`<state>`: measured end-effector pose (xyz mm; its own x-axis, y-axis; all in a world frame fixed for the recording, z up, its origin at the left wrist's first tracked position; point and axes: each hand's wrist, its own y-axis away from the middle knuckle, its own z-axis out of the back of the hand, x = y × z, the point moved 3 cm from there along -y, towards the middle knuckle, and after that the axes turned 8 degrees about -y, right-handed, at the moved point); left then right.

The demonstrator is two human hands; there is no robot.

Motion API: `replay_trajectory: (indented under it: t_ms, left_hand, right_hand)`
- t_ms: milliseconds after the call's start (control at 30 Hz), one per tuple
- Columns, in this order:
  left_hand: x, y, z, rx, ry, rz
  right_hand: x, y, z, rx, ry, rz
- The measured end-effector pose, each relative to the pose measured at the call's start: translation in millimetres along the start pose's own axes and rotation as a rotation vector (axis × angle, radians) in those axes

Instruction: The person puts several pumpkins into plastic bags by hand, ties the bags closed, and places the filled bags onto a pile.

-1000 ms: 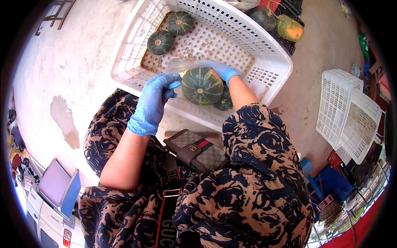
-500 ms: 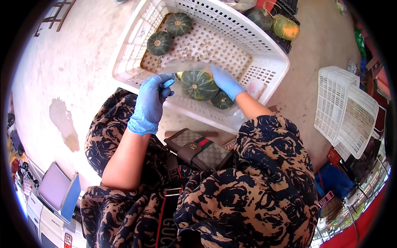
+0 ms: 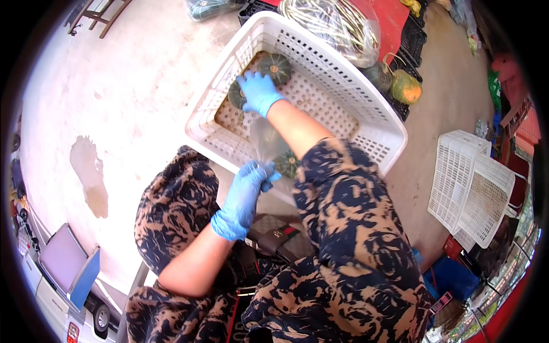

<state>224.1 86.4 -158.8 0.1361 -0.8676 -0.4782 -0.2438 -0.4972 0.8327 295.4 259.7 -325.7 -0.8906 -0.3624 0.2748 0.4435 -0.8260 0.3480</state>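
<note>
Between clenched fingers [image 3: 264, 172] of the blue-gloved left hand [image 3: 240, 195], holding tight the gathered neck of a clear plastic bag [image 3: 265, 134], spread upward toward one o'clock over the near side of a white crate [image 3: 200, 123]. At twelve o'clock from that grip, well inside the crate with the gloved right hand [image 3: 260, 94], spreading those fingers wide over a dark green pumpkin [image 3: 234, 96], lying toward nine o'clock of the palm and partly covered by it; cannot tell through the blur whether touching or gripping. Toward one o'clock from the right hand, can see a second pumpkin [image 3: 275, 68], near the knuckles and resting on the perforated bottom of the crate. Down at five o'clock from the left hand, make out a brown purse [image 3: 274, 237] with a red and green stripe, partly hidden. Back up at two o'clock from the left hand, find a third pumpkin [image 3: 287, 164] by the near wall of the crate, partly hidden by a patterned sleeve [image 3: 337, 177]. Beyond the crate toward one o'clock, see a bag of long stalks [image 3: 334, 26]; outside it toward three o'clock, see a green pumpkin [image 3: 377, 77] just beside a green-and-orange pumpkin [image 3: 406, 87]. At four o'clock, far right, see more white perforated plastic [image 3: 457, 177], well apart from both hands.
</note>
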Motion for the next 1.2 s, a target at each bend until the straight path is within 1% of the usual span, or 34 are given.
replay_trajectory:
  t_ms: [33,100,133,233,267,300,333,367,400,500,600,700,733,800,833,900,933,967,1033,1100,1167,1200]
  left_hand:
    - [3.9,-0.7,2.6,0.021,-0.005,0.011]
    - [9.8,-1.8,3.8,0.049,0.016,0.016]
    - [10.2,-0.2,4.3,0.047,0.027,0.043]
    - [6.0,5.5,1.5,0.057,0.051,0.101]
    - [5.3,6.3,1.5,0.065,0.054,0.101]
    - [3.9,7.6,1.2,0.071,0.06,0.1]
    - [0.3,7.9,0.6,0.069,-0.031,0.124]
    - [-0.6,6.5,0.8,0.061,-0.026,0.121]
    - [0.1,5.6,0.3,0.054,-0.019,0.121]
    - [-3.5,10.8,-5.4,0.029,-0.017,0.108]
    - [-5.4,11.4,-6.0,0.051,-0.072,0.095]
    - [6.6,3.9,-2.1,0.073,-0.128,0.124]
    - [2.7,4.7,-2.3,0.069,-0.14,0.111]
    - [-6.2,7.0,-4.9,0.059,-0.153,0.092]
    - [-7.2,6.5,-6.4,0.031,-0.097,0.062]
    - [-2.1,0.1,-3.0,0.025,-0.061,0.071]
    - [-1.6,-2.7,0.5,0.021,-0.092,0.056]
    - [-0.9,-4.3,2.4,0.024,-0.123,0.044]
    - [-8.6,-1.6,-4.3,-0.016,-0.047,0.048]
    - [-7.1,-5.7,-2.2,0.038,-0.032,0.026]
    - [-9.0,-4.7,-5.3,0.034,0.003,0.004]
    - [-8.9,-5.7,-6.1,0.067,0.021,-0.01]
  right_hand:
    - [5.0,-13.3,-26.1,0.12,0.102,0.023]
    - [9.0,-24.1,-68.1,-0.069,0.251,0.006]
    - [9.8,-25.1,-72.8,-0.064,0.232,-0.042]
    - [4.6,-32.8,-78.3,-0.212,0.303,0.006]
    - [1.5,-33.2,-78.8,-0.189,0.356,0.041]
    - [-3.0,-33.8,-81.3,-0.065,0.306,0.045]
    - [-1.2,-29.0,-59.9,0.06,0.256,0.051]
    - [-0.4,-25.6,-43.3,0.183,0.208,0.059]
    - [-1.4,-23.9,-37.3,0.228,0.179,0.079]
    - [-0.9,-15.5,-45.2,0.447,-0.031,-0.026]
    - [17.6,6.7,-66.7,0.252,0.241,-0.026]
    - [15.8,17.7,-82.0,0.226,0.071,-0.011]
    - [14.4,24.1,-50.7,0.346,-0.105,-0.099]
    - [-8.2,16.4,-63.5,0.269,-0.552,-0.331]
    - [-21.2,11.2,-70.1,0.23,-0.775,-0.448]
    - [-48.0,19.9,-80.0,0.073,-1.548,-0.414]
    - [-60.1,31.0,-67.3,0.088,-1.789,-0.337]
    - [-68.9,49.8,-36.4,0.089,-2.026,-0.261]
    - [-88.6,98.1,19.1,0.035,-2.233,-0.182]
    - [-111.4,149.5,57.2,-0.037,-2.294,-0.186]
    - [-108.1,201.9,95.7,-0.003,-2.29,-0.168]
    - [-99.1,220.6,104.2,-0.009,-2.217,-0.193]
